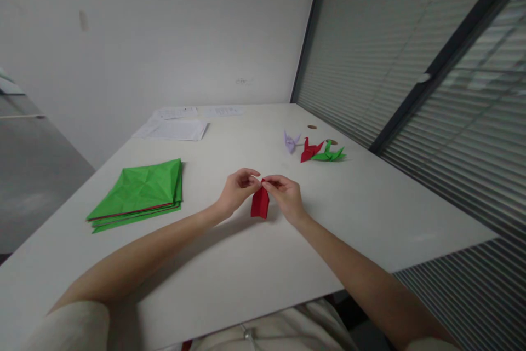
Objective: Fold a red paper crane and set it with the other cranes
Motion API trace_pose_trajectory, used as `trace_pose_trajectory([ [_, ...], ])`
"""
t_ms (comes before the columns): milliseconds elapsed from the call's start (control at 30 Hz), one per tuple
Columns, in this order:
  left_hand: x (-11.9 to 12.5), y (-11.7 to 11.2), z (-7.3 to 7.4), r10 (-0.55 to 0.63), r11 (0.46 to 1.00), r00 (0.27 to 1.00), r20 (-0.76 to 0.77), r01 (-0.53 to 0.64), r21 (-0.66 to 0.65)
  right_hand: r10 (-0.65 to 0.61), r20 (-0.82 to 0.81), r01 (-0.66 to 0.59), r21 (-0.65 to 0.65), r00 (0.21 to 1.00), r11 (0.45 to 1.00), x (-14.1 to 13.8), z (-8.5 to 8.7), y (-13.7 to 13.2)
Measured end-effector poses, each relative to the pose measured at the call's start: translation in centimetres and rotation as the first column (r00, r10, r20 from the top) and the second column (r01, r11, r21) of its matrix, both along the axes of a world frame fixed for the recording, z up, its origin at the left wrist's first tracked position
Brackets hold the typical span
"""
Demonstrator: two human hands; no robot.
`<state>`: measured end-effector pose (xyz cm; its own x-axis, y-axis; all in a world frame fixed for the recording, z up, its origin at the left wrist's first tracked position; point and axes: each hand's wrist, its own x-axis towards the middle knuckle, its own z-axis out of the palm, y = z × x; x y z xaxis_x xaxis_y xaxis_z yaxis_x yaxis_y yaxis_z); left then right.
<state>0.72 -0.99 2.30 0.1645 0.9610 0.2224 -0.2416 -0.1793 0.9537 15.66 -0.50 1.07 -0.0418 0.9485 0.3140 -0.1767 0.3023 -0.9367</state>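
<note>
A small piece of folded red origami paper (259, 204) is held upright over the white table, its wider end hanging down. My left hand (240, 186) pinches its upper left edge between thumb and fingers. On the other side, my right hand (286, 193) grips the top right of the same paper, thumb and index finger pressed together. The two hands nearly meet at the paper's tip, and the fingertips hide part of the upper folds.
On the left lies a stack of creased green paper (143, 189) with red layers between. Paper cranes in lilac (291, 143), red (310, 150) and green (329, 154) stand at the back right. White printed sheets (178, 130) lie at the back left. Window blinds (394, 50) border the right side.
</note>
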Motion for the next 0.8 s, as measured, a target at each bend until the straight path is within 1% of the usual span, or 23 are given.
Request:
trace_pose_trajectory([
  [133, 0.1, -0.4, 0.1, -0.021, 1.0, 1.0, 0.003, 0.021, -0.019, -0.086, -0.03, 0.087, 0.014, 0.996, 0.996, 0.2, 0.0, 0.3],
  [233, 0.1, -0.7, 0.1, -0.082, 0.997, 0.992, -0.091, 0.082, -0.005, -0.153, -0.044, 0.154, 0.018, 0.987, 0.988, 0.3, 0.1, 0.5],
  [300, 0.2, -0.8, -0.1, -0.101, 0.995, 0.983, -0.156, 0.102, -0.002, -0.172, -0.055, 0.173, 0.014, 0.983, 0.985, 0.4, 0.2, 0.5],
  [433, 0.1, -0.5, -0.5, -0.061, 0.998, 0.979, -0.196, 0.066, 0.016, -0.167, -0.047, 0.167, -0.006, 0.985, 0.986, 0.4, 0.4, 0.4],
  [533, 0.0, -0.3, -0.6, -0.039, 0.999, 0.987, -0.156, 0.043, 0.026, -0.166, -0.03, 0.166, -0.015, 0.986, 0.986, 0.5, 0.4, 0.4],
  [600, 0.0, -0.3, -0.7, -0.049, 0.999, 0.994, -0.101, 0.049, -0.001, -0.185, -0.021, 0.184, -0.012, 0.983, 0.983, 0.5, 0.4, 0.5],
  [667, 0.2, -0.4, -0.8, -0.088, 0.995, 0.993, -0.077, 0.083, -0.062, -0.2, -0.019, 0.199, -0.011, 0.98, 0.98, 0.5, 0.2, 0.5],
  [800, 0.6, -0.6, -1.4, -0.182, 0.969, 0.977, -0.107, 0.16, -0.188, -0.203, -0.023, 0.203, -0.009, 0.979, 0.979, 0.4, 0.0, 0.6],
])
